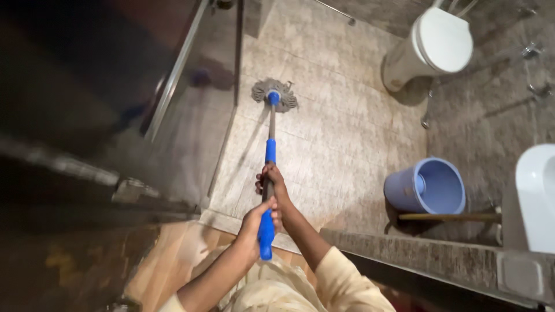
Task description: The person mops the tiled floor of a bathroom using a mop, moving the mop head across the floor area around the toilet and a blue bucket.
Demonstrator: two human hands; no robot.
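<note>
A mop with a grey metal pole and blue grips (pixel 270 151) reaches from me down to the tiled bathroom floor. Its grey string head (pixel 274 95) lies flat on the beige tiles near the glass partition. My left hand (pixel 256 226) grips the blue end of the handle close to my body. My right hand (pixel 271 180) holds the pole a little further down, just below the middle blue grip. Both arms wear cream sleeves.
A glass shower partition (pixel 191 98) stands to the left of the mop. A white toilet (pixel 430 46) sits at the far right. A blue bucket (pixel 428 188) stands right of my hands, beside a white basin (pixel 535 196) and a stone ledge (pixel 428 254).
</note>
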